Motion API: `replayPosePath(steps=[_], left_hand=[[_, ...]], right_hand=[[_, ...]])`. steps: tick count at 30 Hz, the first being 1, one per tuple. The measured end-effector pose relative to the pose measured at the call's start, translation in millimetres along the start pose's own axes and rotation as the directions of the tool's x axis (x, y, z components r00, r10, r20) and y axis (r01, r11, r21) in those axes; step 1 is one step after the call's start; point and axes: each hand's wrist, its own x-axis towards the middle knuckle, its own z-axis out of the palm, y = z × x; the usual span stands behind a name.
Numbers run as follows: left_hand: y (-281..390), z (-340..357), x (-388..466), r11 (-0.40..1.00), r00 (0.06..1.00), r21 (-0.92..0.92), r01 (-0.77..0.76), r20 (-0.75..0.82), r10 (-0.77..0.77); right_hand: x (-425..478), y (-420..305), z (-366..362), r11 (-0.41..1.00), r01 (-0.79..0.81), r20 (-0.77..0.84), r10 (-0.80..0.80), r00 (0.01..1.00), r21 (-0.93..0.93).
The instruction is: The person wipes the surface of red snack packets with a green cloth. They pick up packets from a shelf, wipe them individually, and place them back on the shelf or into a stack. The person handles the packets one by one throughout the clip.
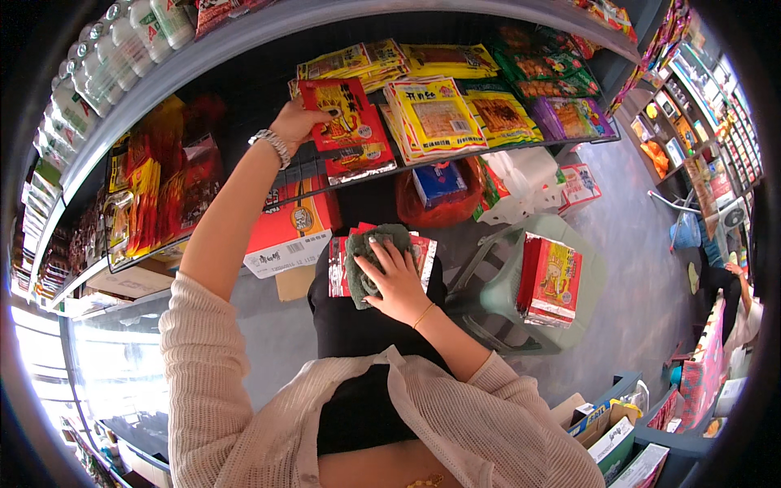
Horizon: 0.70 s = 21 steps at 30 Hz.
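My left hand (303, 122) grips the upper left edge of a red snack packet (343, 119), its thumb on the packet's front, over the wire shelf. Another red packet (365, 160) lies just under it at the shelf's front edge. On my lap my right hand (396, 280) lies spread on a folded dark green cloth (366, 287), on top of red and silver snack packets (426, 256). To the right, a stack of red packets (552, 280) rests on a pale green plastic stool (586, 244). Beside the held packet are yellow snack packets (439, 116).
Below the shelf stand a red and white carton (287, 235), a red bag (421, 210) with a blue box, and a white plastic bag (525, 177). Bottles (131, 43) line the upper shelf. Open cartons (610, 436) are at lower right. A person (735, 305) sits far right.
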Motion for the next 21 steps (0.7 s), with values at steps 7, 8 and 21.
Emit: replayPosePath(steps=[7,8,21], left_hand=[[-19,18,1,0.980,0.988,0.177,0.091,0.110,-0.112],[-17,18,0,0.956,0.984,0.267,0.121,0.093,-0.151],[11,7,-17,0.363,0.794,0.906,-0.218,-0.051,0.605]], right_hand=[[-6,1,1,0.996,0.040,-0.093,-0.032,0.995,0.075],[-7,0,1,0.995,0.048,-0.114,-0.038,0.993,0.091],[-6,3,-19,0.443,-0.087,-0.203,0.565,0.800,0.892]])
